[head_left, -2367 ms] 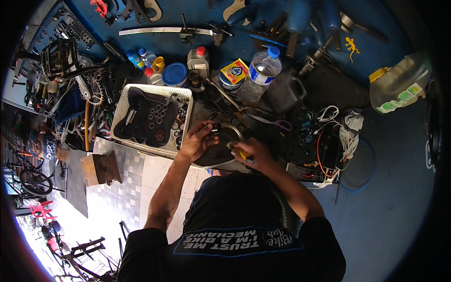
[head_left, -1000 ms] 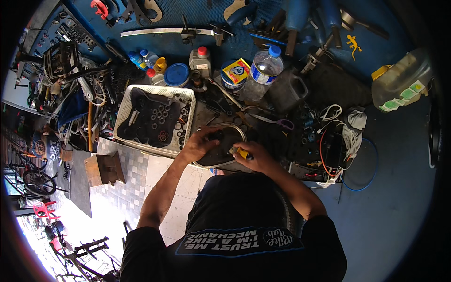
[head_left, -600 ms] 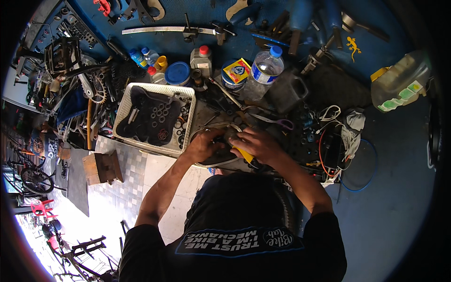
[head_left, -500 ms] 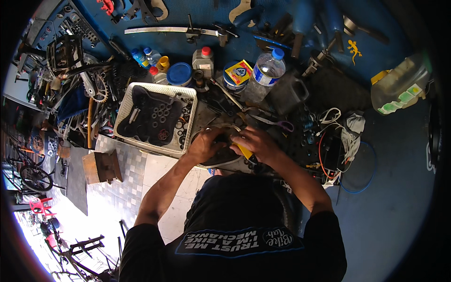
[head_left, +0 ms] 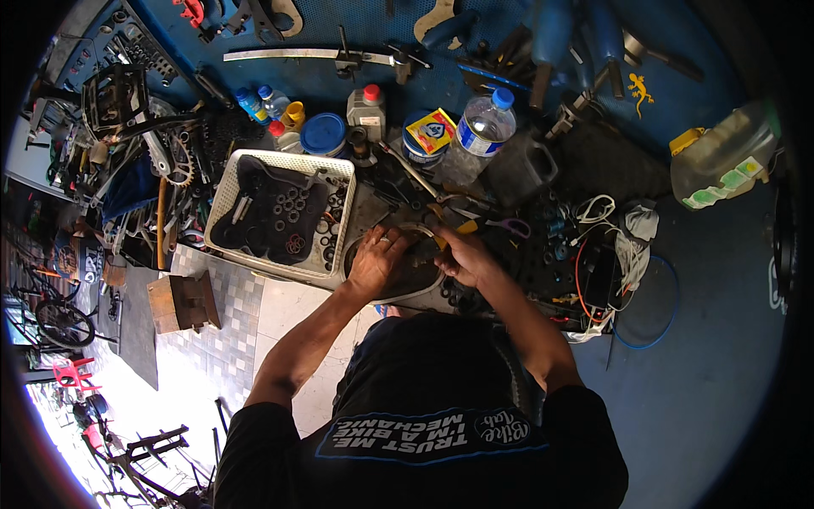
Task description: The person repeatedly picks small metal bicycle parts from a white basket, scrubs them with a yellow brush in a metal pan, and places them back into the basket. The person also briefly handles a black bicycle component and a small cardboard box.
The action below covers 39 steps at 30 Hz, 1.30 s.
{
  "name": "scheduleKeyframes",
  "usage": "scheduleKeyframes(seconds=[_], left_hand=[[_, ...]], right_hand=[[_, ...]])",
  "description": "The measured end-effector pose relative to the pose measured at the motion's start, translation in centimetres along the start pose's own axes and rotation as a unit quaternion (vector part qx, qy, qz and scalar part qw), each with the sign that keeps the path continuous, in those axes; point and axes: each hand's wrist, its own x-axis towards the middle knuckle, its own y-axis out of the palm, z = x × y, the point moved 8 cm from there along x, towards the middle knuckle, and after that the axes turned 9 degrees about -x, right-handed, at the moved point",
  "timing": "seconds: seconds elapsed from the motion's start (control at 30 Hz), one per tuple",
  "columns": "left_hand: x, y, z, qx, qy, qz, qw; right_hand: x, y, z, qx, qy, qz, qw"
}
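A shallow round pan (head_left: 405,299) with a pale rim rests at the bench's front edge, both hands over it. My left hand (head_left: 378,261) curls down inside its left side, a ring on one finger, closed round a dark part (head_left: 417,253) whose kind I cannot make out. Over the pan's right side, my right hand (head_left: 462,254) is closed on a yellow-handled tool (head_left: 467,227). Its handle shows beyond the fingers; the working end is hidden. Just left of the pan stands a cream plastic basket (head_left: 280,265) with bearings, rings and small parts on a black tray (head_left: 270,208).
Behind the pan stand a clear bottle (head_left: 485,136), a blue-lidded tub (head_left: 324,133) and a grey bottle (head_left: 366,112). Purple-handled scissors (head_left: 514,226) lie to the right, near tangled cables (head_left: 632,263). Bike parts (head_left: 148,140) crowd the left. A wooden block (head_left: 185,304) is left of the bench.
The yellow-handled tool has swung from pointing toward me to pointing away to the right. My right hand has turned with it. My left hand has shifted slightly right and its fingers have moved.
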Motion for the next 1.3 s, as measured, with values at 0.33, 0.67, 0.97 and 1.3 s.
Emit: scheduleKeyframes(seconds=[0.33, 0.67, 0.97, 1.3], left_hand=[[-0.5, -0.2, 2.7, -0.059, -0.099, -0.029, 0.993], [7.0, -11.9, -6.7, -0.161, -0.089, -0.024, 0.983], [-0.9, 0.9, -0.7, -0.304, -0.231, 0.085, 0.920], [0.7, -7.4, -7.8, -0.062, 0.106, -0.083, 0.989]], right_hand=[[-2.5, -4.1, -1.7, 0.113, -0.081, -0.064, 0.988], [-7.7, -5.2, -0.1, -0.116, -0.137, -0.217, 0.960], [-7.3, -8.7, -1.7, -0.137, -0.150, -0.267, 0.942], [-6.3, -7.7, -1.4, -0.161, -0.221, -0.215, 0.938]])
